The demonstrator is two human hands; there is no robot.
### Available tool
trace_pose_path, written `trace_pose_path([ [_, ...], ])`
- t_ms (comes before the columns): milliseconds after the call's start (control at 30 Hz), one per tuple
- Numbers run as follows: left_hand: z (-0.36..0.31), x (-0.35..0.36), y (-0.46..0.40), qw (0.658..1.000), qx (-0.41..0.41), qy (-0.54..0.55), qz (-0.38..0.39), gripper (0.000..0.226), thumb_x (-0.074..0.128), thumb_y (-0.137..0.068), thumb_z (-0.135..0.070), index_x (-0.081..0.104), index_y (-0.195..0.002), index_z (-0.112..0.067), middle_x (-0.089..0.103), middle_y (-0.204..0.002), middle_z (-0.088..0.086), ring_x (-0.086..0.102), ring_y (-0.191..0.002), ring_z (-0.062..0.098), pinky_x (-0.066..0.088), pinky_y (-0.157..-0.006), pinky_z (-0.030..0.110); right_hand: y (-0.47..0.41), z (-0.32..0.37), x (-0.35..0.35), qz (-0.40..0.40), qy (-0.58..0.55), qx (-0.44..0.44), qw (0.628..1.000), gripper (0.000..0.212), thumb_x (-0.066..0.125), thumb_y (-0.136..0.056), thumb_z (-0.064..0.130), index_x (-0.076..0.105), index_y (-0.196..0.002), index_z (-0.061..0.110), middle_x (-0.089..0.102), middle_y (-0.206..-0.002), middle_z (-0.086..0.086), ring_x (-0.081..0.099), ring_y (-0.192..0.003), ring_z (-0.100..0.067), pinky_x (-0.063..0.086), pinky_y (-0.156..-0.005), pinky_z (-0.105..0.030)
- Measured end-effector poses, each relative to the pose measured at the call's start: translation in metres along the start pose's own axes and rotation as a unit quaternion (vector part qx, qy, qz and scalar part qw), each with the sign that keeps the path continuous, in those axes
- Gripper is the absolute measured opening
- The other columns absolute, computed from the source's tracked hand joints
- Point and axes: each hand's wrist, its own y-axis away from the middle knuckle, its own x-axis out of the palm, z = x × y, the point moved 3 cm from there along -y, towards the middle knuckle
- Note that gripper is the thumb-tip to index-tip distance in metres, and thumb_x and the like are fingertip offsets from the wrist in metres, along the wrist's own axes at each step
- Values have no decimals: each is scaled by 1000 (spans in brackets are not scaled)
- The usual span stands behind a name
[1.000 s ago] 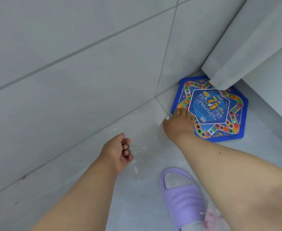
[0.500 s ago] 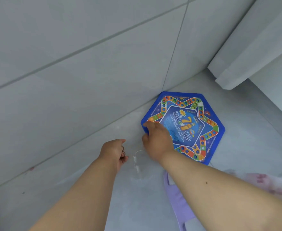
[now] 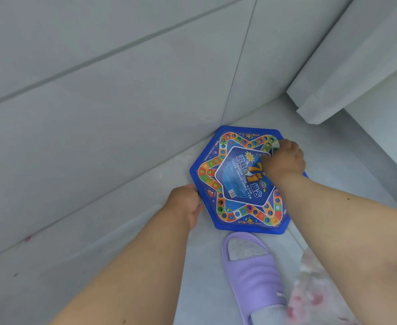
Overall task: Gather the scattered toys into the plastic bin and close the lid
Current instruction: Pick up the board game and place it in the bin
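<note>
Tiled wall (image 3: 99, 102), pale grey with dark grout lines, fills the left and upper field and meets the floor (image 3: 132, 233) along a slanting seam. Left hand (image 3: 185, 207): forearm enters from the lower left, and the fingers curl round the left edge of the game board (image 3: 237, 181), gripping it at its left corner. The game board, a blue hexagonal toy with a star-shaped track of coloured circles and a printed blue centre panel, is at the foot of the wall near the corner; whether it lies flat on the floor or is slightly raised cannot be told. Right hand (image 3: 283, 160): forearm enters from the lower right and crosses the board's right side, and the curled fingers close on its upper right portion, pinching the edge there. Below the board, a lilac slipper (image 3: 253, 277) over a pale sock stands on the floor. Pink-patterned fabric (image 3: 310, 299), blurred, lies beside it. At upper right hangs a white curtain (image 3: 347, 64).
</note>
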Motion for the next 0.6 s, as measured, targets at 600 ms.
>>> trace_pose_path([
  [600,-13,-50,10,996,23,-4,-81,20,55,-90,-10,66,-101,2,72,-91,18,69,-86,37,53,-82,58,21,-11,-4,136,-66,151,977,67,24,-95,58,58,-119,5,59,-123,-17,55,-111,-32,40,-84,-33],
])
